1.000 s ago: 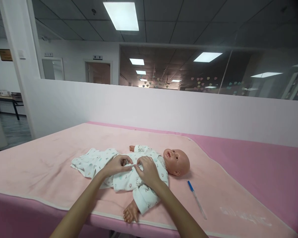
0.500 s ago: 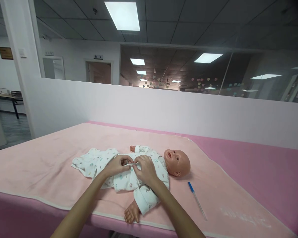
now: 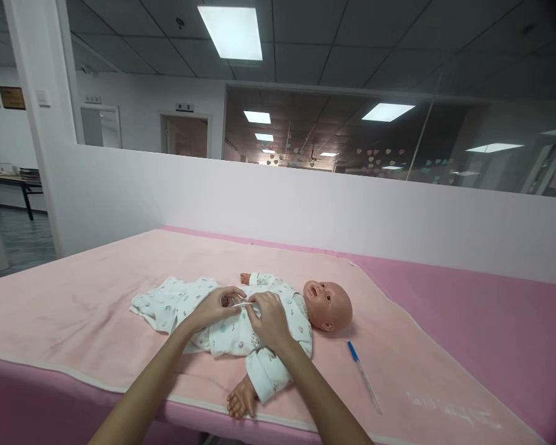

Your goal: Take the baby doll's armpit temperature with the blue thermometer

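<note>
A baby doll (image 3: 328,306) lies on its back with its head to the right, dressed in a white patterned top (image 3: 231,339) and matching trousers (image 3: 173,300). Over its belly, my left hand (image 3: 217,306) pinches a thin white cloth tie (image 3: 241,304) that seems to belong to the top. From the other side my right hand (image 3: 269,316) has thumb and fingers closed on the same tie, close to my left fingertips. How the tie runs between the fingers is partly hidden. One doll arm (image 3: 243,395) reaches toward the near edge.
Right of the doll lies a pen (image 3: 364,374) with a blue cap. Under everything is a peach blanket (image 3: 92,278) on a pink surface (image 3: 482,303), its near edge just below the doll's hand. A low white partition (image 3: 306,210) stands behind.
The whole view has shifted slightly. Both hands stay at the doll's belly with only small finger movement, still pinching the tie.
</note>
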A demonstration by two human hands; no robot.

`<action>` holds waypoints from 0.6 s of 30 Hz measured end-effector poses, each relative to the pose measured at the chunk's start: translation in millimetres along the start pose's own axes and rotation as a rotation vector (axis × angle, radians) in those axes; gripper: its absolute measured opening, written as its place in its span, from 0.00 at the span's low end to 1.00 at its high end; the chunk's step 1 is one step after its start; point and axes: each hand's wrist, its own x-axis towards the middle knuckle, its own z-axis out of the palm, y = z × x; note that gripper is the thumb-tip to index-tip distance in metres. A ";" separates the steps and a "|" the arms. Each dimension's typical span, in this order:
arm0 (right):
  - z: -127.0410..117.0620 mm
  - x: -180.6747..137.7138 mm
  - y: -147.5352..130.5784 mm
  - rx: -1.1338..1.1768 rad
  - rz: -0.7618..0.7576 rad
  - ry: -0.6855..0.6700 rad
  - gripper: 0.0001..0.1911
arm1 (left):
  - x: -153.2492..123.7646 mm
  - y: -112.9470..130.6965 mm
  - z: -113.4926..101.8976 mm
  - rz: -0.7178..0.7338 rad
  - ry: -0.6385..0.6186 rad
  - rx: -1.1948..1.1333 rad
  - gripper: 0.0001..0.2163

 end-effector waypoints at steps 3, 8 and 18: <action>-0.5 -0.4 -0.2 0.010 -0.028 0.014 0.04 | -0.2 1.6 -0.2 0.011 -0.010 -0.003 0.13; 0.4 -0.8 -0.4 0.016 -0.042 0.016 0.04 | -1.3 4.6 -0.3 0.013 -0.010 0.026 0.12; 3.9 -1.7 0.4 -0.014 -0.049 0.004 0.03 | -2.2 5.9 0.4 0.004 -0.026 0.028 0.11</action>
